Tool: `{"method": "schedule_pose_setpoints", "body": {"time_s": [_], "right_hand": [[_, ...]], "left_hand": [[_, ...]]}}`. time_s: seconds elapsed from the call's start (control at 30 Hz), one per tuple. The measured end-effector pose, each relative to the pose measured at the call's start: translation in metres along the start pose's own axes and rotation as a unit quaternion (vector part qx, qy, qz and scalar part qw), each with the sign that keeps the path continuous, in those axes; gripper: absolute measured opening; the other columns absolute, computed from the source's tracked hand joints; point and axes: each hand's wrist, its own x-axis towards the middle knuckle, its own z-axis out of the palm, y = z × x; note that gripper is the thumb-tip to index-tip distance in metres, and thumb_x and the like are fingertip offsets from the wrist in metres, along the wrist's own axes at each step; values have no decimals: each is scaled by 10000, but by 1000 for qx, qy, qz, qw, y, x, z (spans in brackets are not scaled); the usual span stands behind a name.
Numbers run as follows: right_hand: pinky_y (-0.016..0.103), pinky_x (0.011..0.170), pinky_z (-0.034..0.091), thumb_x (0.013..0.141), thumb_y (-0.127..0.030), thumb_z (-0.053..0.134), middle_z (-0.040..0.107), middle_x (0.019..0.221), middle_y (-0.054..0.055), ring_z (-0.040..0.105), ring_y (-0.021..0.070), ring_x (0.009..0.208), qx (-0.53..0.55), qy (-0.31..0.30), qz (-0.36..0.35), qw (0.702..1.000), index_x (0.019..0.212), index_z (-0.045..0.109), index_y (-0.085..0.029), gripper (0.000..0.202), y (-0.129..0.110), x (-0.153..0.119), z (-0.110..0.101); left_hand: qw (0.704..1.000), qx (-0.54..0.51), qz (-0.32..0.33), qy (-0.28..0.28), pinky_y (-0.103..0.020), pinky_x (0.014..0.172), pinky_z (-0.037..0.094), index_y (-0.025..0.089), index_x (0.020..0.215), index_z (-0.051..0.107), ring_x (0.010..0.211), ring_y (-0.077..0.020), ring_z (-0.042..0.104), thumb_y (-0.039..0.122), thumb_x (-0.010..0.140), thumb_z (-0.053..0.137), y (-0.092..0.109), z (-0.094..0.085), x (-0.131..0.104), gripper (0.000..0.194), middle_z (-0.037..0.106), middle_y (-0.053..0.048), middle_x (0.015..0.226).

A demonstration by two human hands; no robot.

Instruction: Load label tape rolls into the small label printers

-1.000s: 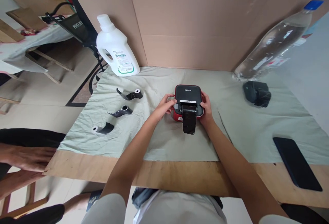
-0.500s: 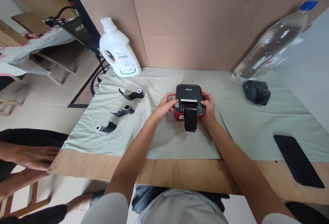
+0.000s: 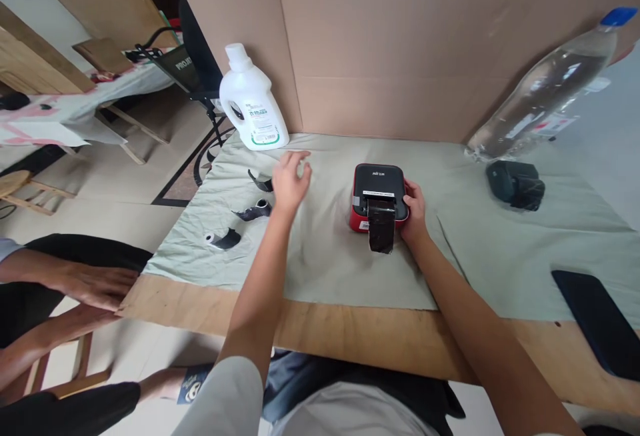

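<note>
A small black-and-red label printer (image 3: pixel 379 179) sits on the cloth, with a strip of black paper (image 3: pixel 381 229) hanging out of its front. My right hand (image 3: pixel 414 213) grips the printer's right side, thumb on the top edge and the other fingers partly hidden. My left hand (image 3: pixel 293 179) is in the air off to the printer's left, fingers apart and slightly bent, holding nothing. It partly covers the farthest black paper roll (image 3: pixel 260 181). Nearer lie a second black roll (image 3: pixel 254 211) and a third roll (image 3: pixel 224 239), their ends uncurled.
At the back left stands a white detergent bottle (image 3: pixel 255 106). A large clear bottle (image 3: pixel 543 89) leans at the right, near a black wrapped device (image 3: pixel 515 185). A phone (image 3: pixel 597 319) lies at the right front. Another person's hands (image 3: pixel 97 286) rest by the left corner. Cardboard (image 3: pixel 380 43) closes the back.
My left hand has let go of the printer and moved left toward the rolls. My right hand stays on the printer. The whole view has shifted slightly.
</note>
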Motion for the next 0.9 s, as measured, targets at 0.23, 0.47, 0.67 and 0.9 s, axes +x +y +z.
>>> {"method": "schedule_pose_setpoints", "body": {"time_s": [0.23,0.47,0.67,0.9], "right_hand": [[543,1205,419,746,-367,666,722,1289,49,624,287,1293,-13,-11,-6,1000,1172,714,-272,439,-4,-3,1],[607,1196,408,712,-404,664,710,1236,34,619,302,1285,-14,-2,7,1000,1121,716,-285,429,-7,-1,3],[584,1195,402,715,-380,654,705,1236,25,603,296,1294,-10,-6,14,1000,1116,711,-305,412,-5,-1,0],[532,1194,409,698,-363,671,712,1244,17,619,261,1268,3,-1,28,1000,1153,706,-279,465,-2,3,0]], "left_hand": [[955,239,-85,-156,-539,1163,370,261,1316,733,1291,-342,635,125,874,549,-49,-29,21,497,717,-99,1381],[948,253,-99,-168,-479,1127,437,255,1271,766,1275,-331,658,56,811,538,-50,-39,23,550,744,-96,1339],[927,251,-171,-220,-491,1099,465,296,1326,731,1281,-348,652,67,769,622,-51,-74,17,611,742,-96,1327],[970,168,-102,-145,-517,1205,385,234,1473,589,1351,-331,611,279,856,719,-10,-71,14,633,666,-125,1442]]}}
